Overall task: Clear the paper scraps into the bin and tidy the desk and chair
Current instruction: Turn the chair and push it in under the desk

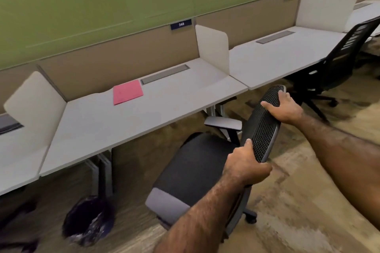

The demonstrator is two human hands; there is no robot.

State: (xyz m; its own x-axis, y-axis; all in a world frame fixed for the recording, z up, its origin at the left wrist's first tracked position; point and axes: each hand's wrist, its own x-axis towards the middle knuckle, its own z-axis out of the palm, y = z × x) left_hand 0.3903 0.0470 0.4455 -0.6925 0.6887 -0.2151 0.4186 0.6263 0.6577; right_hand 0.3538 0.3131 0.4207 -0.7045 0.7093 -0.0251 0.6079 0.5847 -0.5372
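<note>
A black office chair (195, 166) with a mesh backrest (263, 127) stands on the floor just in front of the white desk (127, 117), its seat turned toward the desk. My left hand (246, 164) grips the lower end of the backrest's top edge. My right hand (285, 107) grips the upper end of that edge. A pink folder (128, 92) lies flat on the desk near the back. A dark bin (90, 222) with a plastic liner sits on the floor under the desk at the left. No loose paper scraps show on the desk.
White divider panels (213, 47) separate the desks. A second black chair (339, 59) stands at the neighbouring desk to the right. Desk legs (104, 172) stand between the bin and my chair. Wood-pattern floor stretches to the right.
</note>
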